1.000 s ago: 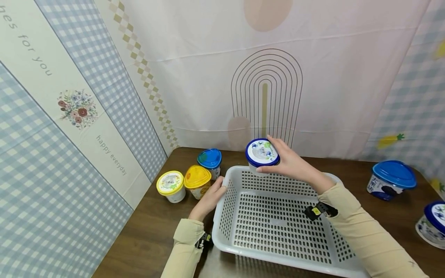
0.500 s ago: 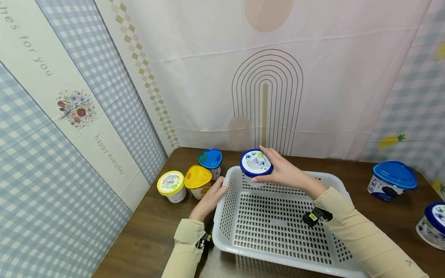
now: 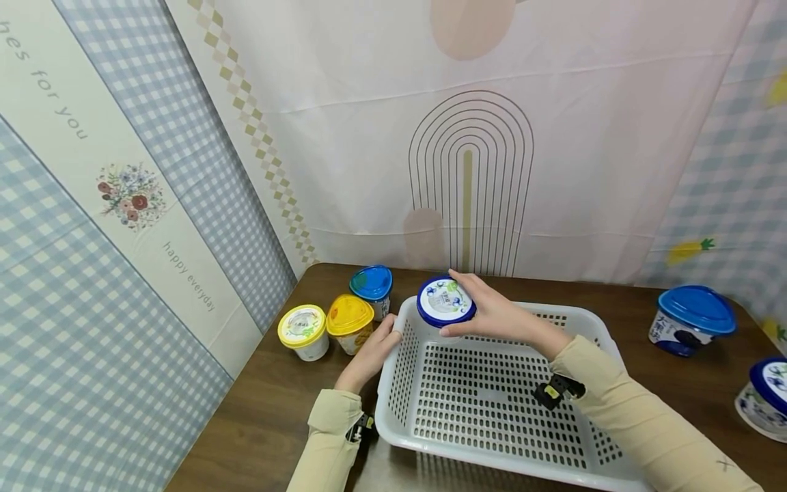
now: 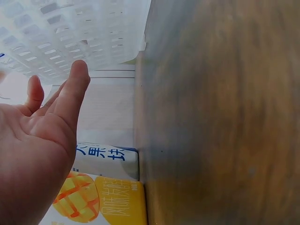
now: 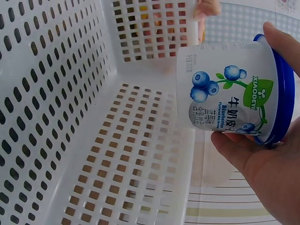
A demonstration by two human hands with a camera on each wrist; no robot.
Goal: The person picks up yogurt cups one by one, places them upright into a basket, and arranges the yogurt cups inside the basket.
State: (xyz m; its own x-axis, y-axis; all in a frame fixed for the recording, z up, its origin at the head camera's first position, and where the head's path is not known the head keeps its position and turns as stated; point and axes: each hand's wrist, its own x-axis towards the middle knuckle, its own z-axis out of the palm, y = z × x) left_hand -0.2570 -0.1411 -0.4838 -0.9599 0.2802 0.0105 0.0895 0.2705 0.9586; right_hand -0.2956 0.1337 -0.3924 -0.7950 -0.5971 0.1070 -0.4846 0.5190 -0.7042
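Note:
My right hand (image 3: 492, 316) grips a blueberry yogurt tub (image 3: 445, 299) by its dark blue lid, thumb on the near side and fingers on the far side. The tub is held upright at the far left corner of a white perforated plastic basket (image 3: 467, 456). In the right wrist view, blueberries and a green logo show on the tub's white side (image 5: 220, 89). On the basket's left rim rests my left hand (image 3: 369, 352), its thumb over the edge and its fingers along the outside wall. Next to that hand stands a tub with a rounded yellow lid (image 3: 350, 318).
Left of the basket are also a blue-lidded tub (image 3: 371, 281) and a round yellow-lidded tub (image 3: 304, 329). To the right stand a large blue-lidded tub (image 3: 691, 318) and another dark-blue-lidded tub (image 3: 762, 403). A patterned cloth (image 3: 344, 157) hangs behind the wooden table (image 3: 246, 430).
My right hand has brought the blueberry tub down and to the left, from above the basket's far rim to its far left corner. My left hand has stayed on the rim.

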